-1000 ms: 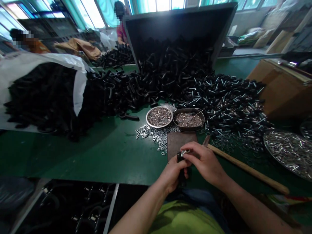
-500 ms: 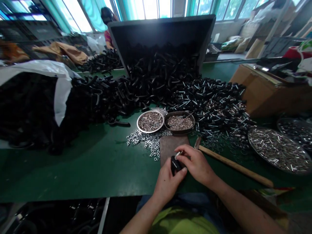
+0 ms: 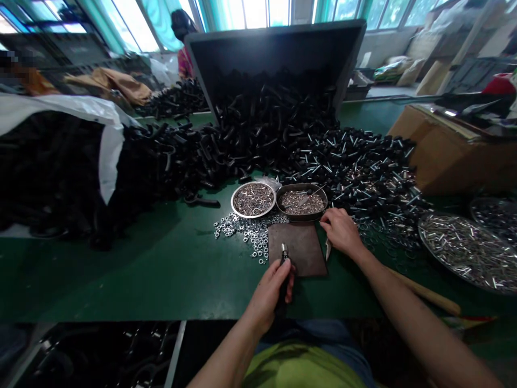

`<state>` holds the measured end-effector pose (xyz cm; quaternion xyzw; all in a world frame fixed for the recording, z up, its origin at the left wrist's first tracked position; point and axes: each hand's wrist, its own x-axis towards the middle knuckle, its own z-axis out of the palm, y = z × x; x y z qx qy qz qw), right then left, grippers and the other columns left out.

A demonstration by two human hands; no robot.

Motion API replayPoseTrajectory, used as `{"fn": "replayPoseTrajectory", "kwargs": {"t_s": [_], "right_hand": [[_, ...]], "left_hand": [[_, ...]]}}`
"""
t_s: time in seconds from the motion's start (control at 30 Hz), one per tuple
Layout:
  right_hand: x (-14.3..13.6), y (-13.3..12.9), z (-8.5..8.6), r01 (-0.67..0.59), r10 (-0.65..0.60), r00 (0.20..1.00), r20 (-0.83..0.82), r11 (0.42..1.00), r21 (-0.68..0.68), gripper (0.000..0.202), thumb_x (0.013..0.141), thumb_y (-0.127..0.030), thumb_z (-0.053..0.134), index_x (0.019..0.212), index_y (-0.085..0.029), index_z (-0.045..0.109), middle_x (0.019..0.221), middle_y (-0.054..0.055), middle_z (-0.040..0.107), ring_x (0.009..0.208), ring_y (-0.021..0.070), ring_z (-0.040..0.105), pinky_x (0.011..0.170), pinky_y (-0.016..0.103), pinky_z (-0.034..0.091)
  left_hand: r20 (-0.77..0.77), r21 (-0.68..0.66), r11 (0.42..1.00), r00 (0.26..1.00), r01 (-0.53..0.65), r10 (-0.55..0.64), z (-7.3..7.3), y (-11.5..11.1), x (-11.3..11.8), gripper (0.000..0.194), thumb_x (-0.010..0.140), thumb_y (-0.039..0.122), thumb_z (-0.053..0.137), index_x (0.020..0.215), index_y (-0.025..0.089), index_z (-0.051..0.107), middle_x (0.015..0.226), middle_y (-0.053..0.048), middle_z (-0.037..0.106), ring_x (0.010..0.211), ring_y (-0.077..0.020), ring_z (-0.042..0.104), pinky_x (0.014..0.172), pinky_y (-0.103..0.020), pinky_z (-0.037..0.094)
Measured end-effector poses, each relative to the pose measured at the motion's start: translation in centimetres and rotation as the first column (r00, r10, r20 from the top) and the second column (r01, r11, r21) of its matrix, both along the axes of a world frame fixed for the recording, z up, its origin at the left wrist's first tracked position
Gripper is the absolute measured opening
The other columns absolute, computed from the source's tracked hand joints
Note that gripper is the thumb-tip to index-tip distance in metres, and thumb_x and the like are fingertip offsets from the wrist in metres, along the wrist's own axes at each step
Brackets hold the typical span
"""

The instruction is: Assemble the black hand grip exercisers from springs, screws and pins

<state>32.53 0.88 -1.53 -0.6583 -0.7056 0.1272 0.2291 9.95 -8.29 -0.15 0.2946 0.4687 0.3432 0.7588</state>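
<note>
left hand (image 3: 270, 288) is pinching black bolt (image 3: 284, 269) upright at plate's (image 3: 301, 248) 7 o'clock | right hand (image 3: 341, 231) is resting spread beside hammer (image 3: 424, 292) | risk: bolt is tipping in loose grip, nuts (image 3: 248, 233) scattering

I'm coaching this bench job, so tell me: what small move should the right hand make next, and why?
Probably close on the hammer and lift it. The right hand rests, fingers curled, at the hammer's head end beside the dark plate, while the left hand holds the black part upright, its metal tip over the plate's near edge.
</note>
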Motion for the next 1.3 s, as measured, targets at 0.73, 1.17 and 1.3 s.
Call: {"fn": "replayPoseTrajectory", "kwargs": {"t_s": [0.73, 1.17, 1.3], "right_hand": [[-3.0, -4.9, 2.8, -0.306, 0.182, 0.870, -0.459, 0.928, -0.213, 0.019, 0.087, -0.029, 0.045, 0.085, -0.018, 0.061, 0.062, -0.002, 0.058, 0.056, 0.0117, 0.053, 0.053, 0.024, 0.040], [5.1, 1.1, 3.7, -0.064, 0.014, 0.938, 0.346, 0.989, 0.133, 0.034, 0.079, -0.008, 0.045, 0.108, -0.014, 0.062, 0.104, 0.014, 0.059, 0.096, 0.0255, 0.054, 0.076, 0.036, 0.045], [-0.1, -3.2, 5.7, -0.152, 0.183, 0.956, -0.228, 0.977, 0.147, 0.021, 0.082, -0.025, 0.055, 0.100, -0.020, 0.063, 0.105, 0.009, 0.059, 0.093, 0.0212, 0.058, 0.076, 0.032, 0.051]], "left_hand": [[-0.064, -0.004, 0.985, 0.983, 0.174, -0.174, -0.3, 0.0, 1.0, 0.045, 0.076, 0.060, 0.054, 0.086, 0.016, 0.053, 0.062, 0.005, 0.038, 0.049, -0.0052, 0.031, 0.042, -0.016, 0.019], [0.251, -0.381, 0.906, 0.923, -0.183, 0.292, -0.6, 2.4, 0.3, 0.035, 0.081, 0.049, 0.050, 0.074, 0.014, 0.053, 0.063, 0.000, 0.049, 0.048, -0.0068, 0.040, 0.042, -0.017, 0.031], [0.402, -0.370, 0.895, 0.825, -0.249, 0.396, -0.6, 3.2, 0.1, 0.018, 0.077, 0.027, 0.048, 0.064, 0.015, 0.049, 0.053, 0.001, 0.044, 0.045, -0.0080, 0.039, 0.046, -0.020, 0.035]]}}
